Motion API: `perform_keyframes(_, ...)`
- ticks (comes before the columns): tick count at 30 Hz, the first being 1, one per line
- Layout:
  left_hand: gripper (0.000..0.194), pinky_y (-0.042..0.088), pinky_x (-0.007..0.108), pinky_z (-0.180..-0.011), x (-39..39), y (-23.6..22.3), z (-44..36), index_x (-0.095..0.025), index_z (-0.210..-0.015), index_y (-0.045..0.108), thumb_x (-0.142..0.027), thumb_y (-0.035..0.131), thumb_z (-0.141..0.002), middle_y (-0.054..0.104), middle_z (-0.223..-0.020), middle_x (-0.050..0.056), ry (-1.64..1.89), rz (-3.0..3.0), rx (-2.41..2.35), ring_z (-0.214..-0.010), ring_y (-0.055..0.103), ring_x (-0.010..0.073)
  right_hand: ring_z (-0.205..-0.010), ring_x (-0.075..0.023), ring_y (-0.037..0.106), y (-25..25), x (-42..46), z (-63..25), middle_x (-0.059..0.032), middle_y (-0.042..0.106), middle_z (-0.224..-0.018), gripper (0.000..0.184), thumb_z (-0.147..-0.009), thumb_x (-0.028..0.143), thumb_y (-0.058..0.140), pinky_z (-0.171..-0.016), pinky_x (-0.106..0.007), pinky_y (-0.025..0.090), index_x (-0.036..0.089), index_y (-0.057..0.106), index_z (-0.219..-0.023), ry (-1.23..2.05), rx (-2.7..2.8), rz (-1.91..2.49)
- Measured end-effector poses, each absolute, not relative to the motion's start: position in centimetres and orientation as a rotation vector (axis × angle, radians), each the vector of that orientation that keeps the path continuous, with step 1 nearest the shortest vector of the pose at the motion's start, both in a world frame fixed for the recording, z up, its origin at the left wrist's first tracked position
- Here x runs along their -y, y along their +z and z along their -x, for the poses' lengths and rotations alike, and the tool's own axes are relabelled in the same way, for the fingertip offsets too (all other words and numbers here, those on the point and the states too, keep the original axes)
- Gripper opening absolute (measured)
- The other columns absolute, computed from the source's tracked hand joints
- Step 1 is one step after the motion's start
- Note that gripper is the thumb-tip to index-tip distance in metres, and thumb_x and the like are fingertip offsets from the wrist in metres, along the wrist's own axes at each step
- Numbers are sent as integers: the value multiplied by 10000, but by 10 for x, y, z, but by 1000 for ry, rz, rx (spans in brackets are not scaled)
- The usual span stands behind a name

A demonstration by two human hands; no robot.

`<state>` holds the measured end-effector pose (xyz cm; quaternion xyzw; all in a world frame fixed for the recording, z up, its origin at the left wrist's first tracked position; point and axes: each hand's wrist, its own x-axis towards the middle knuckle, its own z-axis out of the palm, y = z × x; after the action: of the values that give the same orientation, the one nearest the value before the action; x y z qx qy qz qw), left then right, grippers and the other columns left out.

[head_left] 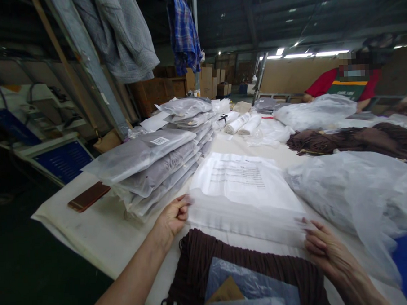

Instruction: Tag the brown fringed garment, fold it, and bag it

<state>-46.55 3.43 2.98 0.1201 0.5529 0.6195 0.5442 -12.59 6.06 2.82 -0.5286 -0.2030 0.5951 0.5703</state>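
Note:
A clear plastic bag (246,213) with printed lines of text lies spread across the table before me. My left hand (174,215) pinches its near left corner, fingers closed. At the near right corner, my right hand (320,242) grips the same bag between thumb and fingers. Just below the bag's edge is a dark brown bundle of gathered, stringy fabric (194,261). On top of that bundle rests a bluish clear plastic packet (256,280) with a tan tag (226,292).
Left of the bag stands a stack of bagged garments (156,161), with a brown phone (89,196) beside it. Crumpled plastic (353,191) and more brown fabric (358,139) lie at the right. Across the table is a person in red sleeves (322,84).

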Motion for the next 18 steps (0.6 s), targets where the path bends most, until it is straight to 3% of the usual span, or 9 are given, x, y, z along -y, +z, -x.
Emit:
perform_keyframes(5, 189, 336, 109, -352, -34, 26, 460, -136, -639, 496, -90, 675, -678, 485, -498, -63, 1502, -302, -1348, -377, 448, 32, -448, -47, 527, 19, -62, 120, 64, 560, -526, 330, -353, 108, 738, -401, -122, 483, 198, 503, -566, 1429, 414, 1207)
perform_keyframes(10, 266, 370, 139, -404, -24, 24, 455, -141, -668, 514, -193, 757, -573, 512, -494, -58, 1508, -460, -1417, -406, 479, 51, -499, -81, 579, 9, -59, 115, 16, 606, -554, 329, -365, 153, 780, -471, -130, 522, 176, 549, -598, 1438, 472, 1235)
perform_keyframes(14, 329, 380, 173, -420, -15, 21, 453, -151, -751, 521, -318, 720, -549, 534, -473, -50, 1454, -671, -1557, -409, 496, 85, -539, -112, 618, 8, -53, 116, -6, 659, -593, 498, -310, 161, 816, -522, -152, 537, 178, 556, -735, 1421, 510, 1287)
perform_keyframes(18, 346, 346, 195, -388, -15, 19, 455, -158, -952, 530, -307, 583, -644, 490, -435, -79, 1301, -956, -1787, -358, 449, 107, -562, -145, 644, 8, -48, 117, -5, 677, -587, 833, -366, 251, 799, -577, -205, 537, 200, 447, -1119, 1332, 743, 1459)
